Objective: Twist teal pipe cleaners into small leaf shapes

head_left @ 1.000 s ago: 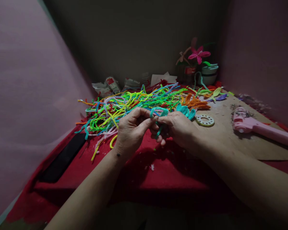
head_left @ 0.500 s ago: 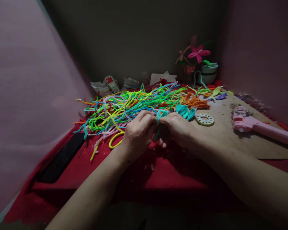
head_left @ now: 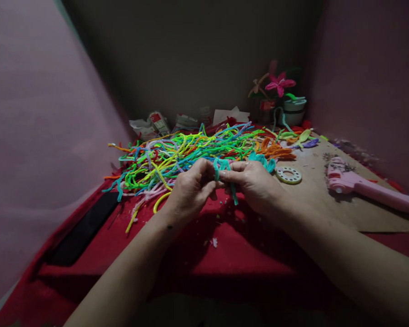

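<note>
Teal pipe cleaner (head_left: 216, 167): soft, fuzzy, bent into a squarish arch; held up between the left hand (head_left: 191, 186) and the right hand (head_left: 254, 181), at the near edge of the pile (head_left: 177, 150); one loose end is left hanging straight down.
Pile: fuzzy stems in green, yellow, blue, orange and pale pink; tangled and spread over red cloth (head_left: 204, 256).
Teal petals (head_left: 262, 160): plump, rounded; partly hidden by the right hand.
Disc (head_left: 289, 181): pale, round, pierced by a ring of small holes; laid on a brown board (head_left: 318, 200), near a smooth pink tool (head_left: 364, 185).
Left grip: fingers curled, thumb pointed inward; clamped on the arch's left leg.
Right grip: thumb and forefinger pressed together on the arch's right side; wrist raised.
Change: half a second ago the hands were bunched closer, with the loose end in shadow; now they are drawn slightly apart, the arch is wider, and the loose end is lit.
</note>
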The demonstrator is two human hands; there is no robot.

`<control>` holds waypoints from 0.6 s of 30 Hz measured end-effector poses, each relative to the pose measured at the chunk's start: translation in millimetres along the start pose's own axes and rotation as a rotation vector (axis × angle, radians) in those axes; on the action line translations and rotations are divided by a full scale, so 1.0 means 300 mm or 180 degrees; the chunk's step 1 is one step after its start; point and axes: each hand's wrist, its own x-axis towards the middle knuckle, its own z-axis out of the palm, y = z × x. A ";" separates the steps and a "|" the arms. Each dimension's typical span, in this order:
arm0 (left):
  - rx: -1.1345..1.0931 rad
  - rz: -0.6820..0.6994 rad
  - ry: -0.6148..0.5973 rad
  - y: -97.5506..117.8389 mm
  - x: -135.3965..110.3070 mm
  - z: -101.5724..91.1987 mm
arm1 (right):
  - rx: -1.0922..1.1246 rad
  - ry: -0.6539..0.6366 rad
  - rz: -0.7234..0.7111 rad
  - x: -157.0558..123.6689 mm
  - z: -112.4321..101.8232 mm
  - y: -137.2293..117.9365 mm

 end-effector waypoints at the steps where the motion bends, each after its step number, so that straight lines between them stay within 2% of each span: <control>1: -0.0145 -0.0098 -0.0056 0.002 0.002 0.000 | 0.0217 -0.0015 0.0055 0.006 -0.002 0.007; 5: -0.0658 -0.0411 -0.0411 0.006 0.009 0.003 | 0.0890 -0.0105 0.0287 0.023 0.000 0.021; 10: -0.1080 -0.0818 -0.0781 0.014 0.012 -0.004 | 0.1169 -0.0256 0.0516 0.024 0.001 0.006; 14: -0.0965 -0.1133 -0.1114 0.029 0.015 -0.028 | 0.1229 -0.0088 0.0517 0.020 0.001 -0.007; 18: -0.0804 -0.1214 -0.1318 0.032 0.019 -0.046 | 0.1260 0.0009 0.0409 0.016 0.004 -0.011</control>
